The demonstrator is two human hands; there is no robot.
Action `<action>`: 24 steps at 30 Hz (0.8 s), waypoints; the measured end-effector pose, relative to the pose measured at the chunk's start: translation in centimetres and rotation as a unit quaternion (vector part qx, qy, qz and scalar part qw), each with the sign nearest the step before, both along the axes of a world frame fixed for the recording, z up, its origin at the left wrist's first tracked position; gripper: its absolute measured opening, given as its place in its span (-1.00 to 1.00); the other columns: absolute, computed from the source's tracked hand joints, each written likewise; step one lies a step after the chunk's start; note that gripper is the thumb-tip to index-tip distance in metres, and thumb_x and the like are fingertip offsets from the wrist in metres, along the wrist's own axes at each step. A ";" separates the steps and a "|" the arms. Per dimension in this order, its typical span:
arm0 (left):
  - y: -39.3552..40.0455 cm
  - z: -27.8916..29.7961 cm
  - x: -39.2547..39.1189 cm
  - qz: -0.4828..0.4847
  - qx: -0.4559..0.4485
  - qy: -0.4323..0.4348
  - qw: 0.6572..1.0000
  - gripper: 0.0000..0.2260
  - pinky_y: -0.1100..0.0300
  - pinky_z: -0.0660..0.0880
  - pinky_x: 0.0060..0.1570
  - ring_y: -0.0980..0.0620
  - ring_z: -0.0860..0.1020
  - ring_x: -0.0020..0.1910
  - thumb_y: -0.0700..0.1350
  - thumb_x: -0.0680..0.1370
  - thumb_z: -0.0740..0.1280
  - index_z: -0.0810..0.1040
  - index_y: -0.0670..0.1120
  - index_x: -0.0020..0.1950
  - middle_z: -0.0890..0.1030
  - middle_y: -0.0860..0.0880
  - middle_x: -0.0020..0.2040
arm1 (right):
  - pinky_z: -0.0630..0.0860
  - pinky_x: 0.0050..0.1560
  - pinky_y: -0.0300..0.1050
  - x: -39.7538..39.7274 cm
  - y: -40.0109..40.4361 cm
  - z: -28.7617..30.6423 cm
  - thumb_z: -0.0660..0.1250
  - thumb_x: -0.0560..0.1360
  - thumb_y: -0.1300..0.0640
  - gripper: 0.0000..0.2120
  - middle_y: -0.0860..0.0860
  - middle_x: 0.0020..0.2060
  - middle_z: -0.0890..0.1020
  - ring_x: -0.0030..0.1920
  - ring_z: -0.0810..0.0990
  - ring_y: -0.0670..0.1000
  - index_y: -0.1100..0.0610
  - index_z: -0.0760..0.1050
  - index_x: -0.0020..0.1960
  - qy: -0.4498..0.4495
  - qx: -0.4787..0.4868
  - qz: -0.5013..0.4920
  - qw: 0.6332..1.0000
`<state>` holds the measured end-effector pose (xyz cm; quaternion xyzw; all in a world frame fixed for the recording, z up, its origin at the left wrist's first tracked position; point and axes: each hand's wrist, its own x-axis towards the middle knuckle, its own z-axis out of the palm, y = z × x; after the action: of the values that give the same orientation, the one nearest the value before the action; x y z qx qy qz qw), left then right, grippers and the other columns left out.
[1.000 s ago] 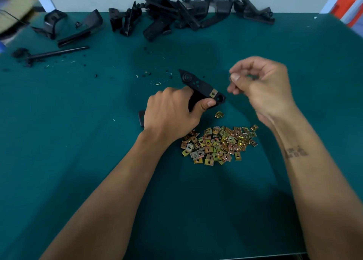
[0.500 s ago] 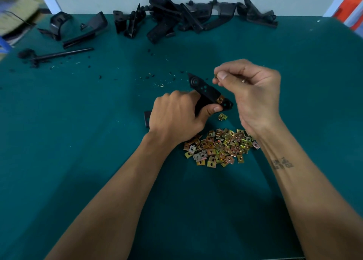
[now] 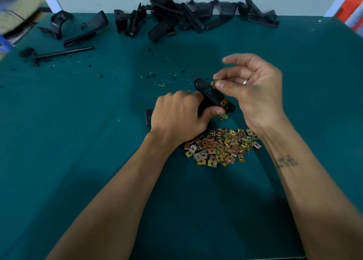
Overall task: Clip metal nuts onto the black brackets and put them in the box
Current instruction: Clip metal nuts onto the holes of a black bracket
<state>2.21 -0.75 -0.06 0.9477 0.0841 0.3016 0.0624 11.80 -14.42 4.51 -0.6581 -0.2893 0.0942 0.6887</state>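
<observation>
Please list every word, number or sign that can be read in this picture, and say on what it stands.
"11 02": my uncertain reading of the lower line of the tattoo on the right forearm.
Upper line of that tattoo: too blurred to read.
Held bracket, pile of metal nuts, spare brackets, green table: no text visible.

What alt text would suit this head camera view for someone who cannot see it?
A left hand grips a black bracket while the right hand pinches a metal nut against it. A pile of nuts lies on the green table.
</observation>
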 end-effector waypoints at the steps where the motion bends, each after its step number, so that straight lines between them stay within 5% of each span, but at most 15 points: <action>1: 0.0 0.0 0.0 0.000 0.003 -0.001 1.000 -0.41 0.13 0.25 -0.39 -0.24 0.57 -0.40 0.44 0.56 0.09 0.60 -0.04 -0.14 0.59 -0.06 -0.36 | 0.63 -0.03 -0.17 -0.1 0.0 0.0 0.49 0.39 0.47 -0.64 0.03 -0.19 0.76 -0.08 0.74 0.02 0.14 0.60 0.08 -0.001 -0.002 0.003 1.000; 10: 0.0 0.0 0.0 0.007 -0.016 -0.011 1.000 -0.43 0.12 0.28 -0.38 -0.27 0.57 -0.39 0.43 0.56 0.13 0.57 -0.05 -0.17 0.58 -0.08 -0.36 | 0.61 -0.01 -0.20 -1.2 1.2 -0.7 0.47 0.44 0.44 -0.81 0.06 -0.17 0.75 -0.08 0.71 -0.01 0.18 0.67 -0.05 0.066 0.048 -0.033 0.996; 15: 0.0 0.0 0.1 0.015 -0.007 0.002 1.000 -0.42 0.12 0.25 -0.37 -0.25 0.57 -0.36 0.47 0.53 0.11 0.61 0.00 -0.15 0.60 -0.06 -0.34 | 0.58 -0.04 -0.27 -0.8 0.7 -0.2 0.42 0.48 0.45 -0.74 -0.06 -0.22 0.75 -0.12 0.70 -0.11 0.09 0.69 -0.14 0.022 -0.030 0.006 0.999; 24: 0.0 0.2 0.1 0.019 -0.010 0.013 1.000 -0.44 0.11 0.26 -0.37 -0.25 0.57 -0.36 0.45 0.53 0.15 0.64 0.00 -0.15 0.60 -0.07 -0.34 | 0.56 -0.10 -0.27 -1.5 1.5 -0.9 0.41 0.51 0.44 -0.77 -0.05 -0.26 0.71 -0.19 0.65 -0.10 0.14 0.66 -0.16 0.090 0.025 -0.066 0.993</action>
<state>2.29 -0.77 0.09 0.9490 0.1061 0.2896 0.0650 10.27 -12.90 3.59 -0.6472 -0.1844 0.1007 0.7328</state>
